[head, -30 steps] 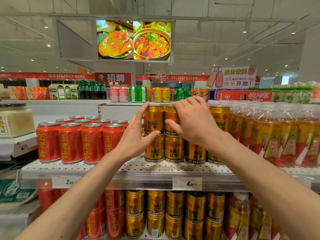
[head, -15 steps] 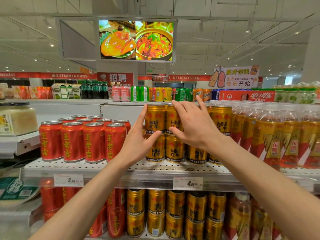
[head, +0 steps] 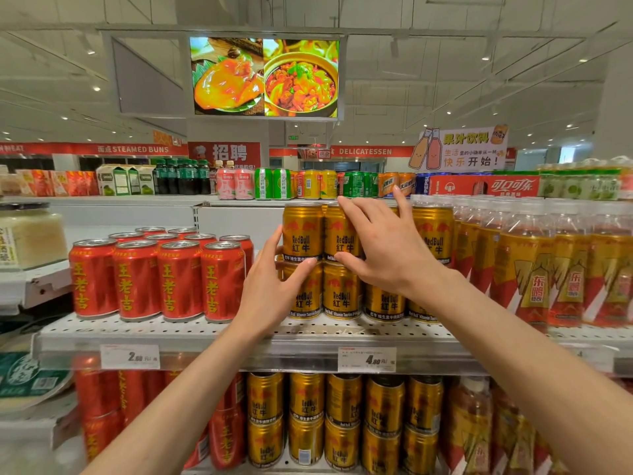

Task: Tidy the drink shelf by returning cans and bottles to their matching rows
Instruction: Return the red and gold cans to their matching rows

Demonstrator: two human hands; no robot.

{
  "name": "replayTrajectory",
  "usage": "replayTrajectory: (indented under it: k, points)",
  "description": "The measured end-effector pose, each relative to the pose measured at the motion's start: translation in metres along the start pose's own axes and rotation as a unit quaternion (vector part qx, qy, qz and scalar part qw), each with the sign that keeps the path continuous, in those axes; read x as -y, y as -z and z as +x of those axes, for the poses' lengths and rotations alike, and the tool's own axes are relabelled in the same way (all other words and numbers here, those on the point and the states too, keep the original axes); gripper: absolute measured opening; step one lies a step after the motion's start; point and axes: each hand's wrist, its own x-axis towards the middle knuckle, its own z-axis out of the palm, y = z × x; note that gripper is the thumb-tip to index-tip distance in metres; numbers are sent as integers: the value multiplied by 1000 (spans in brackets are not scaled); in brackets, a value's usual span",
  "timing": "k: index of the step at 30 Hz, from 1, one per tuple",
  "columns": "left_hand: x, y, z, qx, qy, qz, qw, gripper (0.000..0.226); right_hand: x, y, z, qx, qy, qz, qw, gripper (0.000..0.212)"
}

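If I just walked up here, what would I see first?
Probably the two hands in the middle: the left hand and right hand are spread against the stacked gold Red Bull cans on the shelf. To their left stands a block of bright red cans, and to the right a row of clear bottles with gold labels. High above hangs a big screen showing food.

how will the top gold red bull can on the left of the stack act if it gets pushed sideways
The top Red Bull can stands on another can's lid, a narrow base, so it may tip or slide off. Its glossy metal wall probably makes it slippery. The left hand touches the stack's left side and could steady it.
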Motion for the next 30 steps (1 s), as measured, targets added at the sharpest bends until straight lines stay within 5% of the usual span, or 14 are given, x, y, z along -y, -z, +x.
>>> replayTrajectory:
  k: [30]
  points:
    - [0, 2, -1, 26, -38, 88, 995, 80, 16, -3, -14, -3, -57, -23, 998, 79]
